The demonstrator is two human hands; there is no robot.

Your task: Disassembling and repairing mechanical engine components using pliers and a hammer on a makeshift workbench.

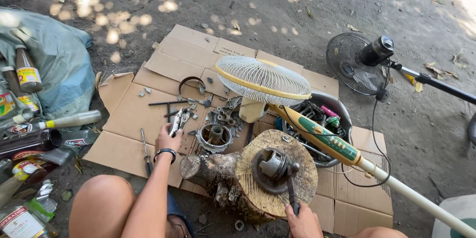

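Observation:
My left hand (168,140), with a black wristband, reaches forward and grips a pair of metal pliers (178,120) on the flattened cardboard (131,114). My right hand (302,220) holds the dark handle of a tool (292,193) that rests against a metal motor part (272,166) on top of a cut log (258,176). A round metal motor housing (214,136) lies just right of my left hand. A screwdriver (145,151) lies to the left of my wrist.
A stand fan (263,81) with a cream grille lies tipped over the cardboard, its green-and-cream pole (347,151) running right. A metal bowl (337,109) holds tools. A second dark fan (354,62) lies on the dirt. Glass bottles (29,134) and a sack (54,54) sit left.

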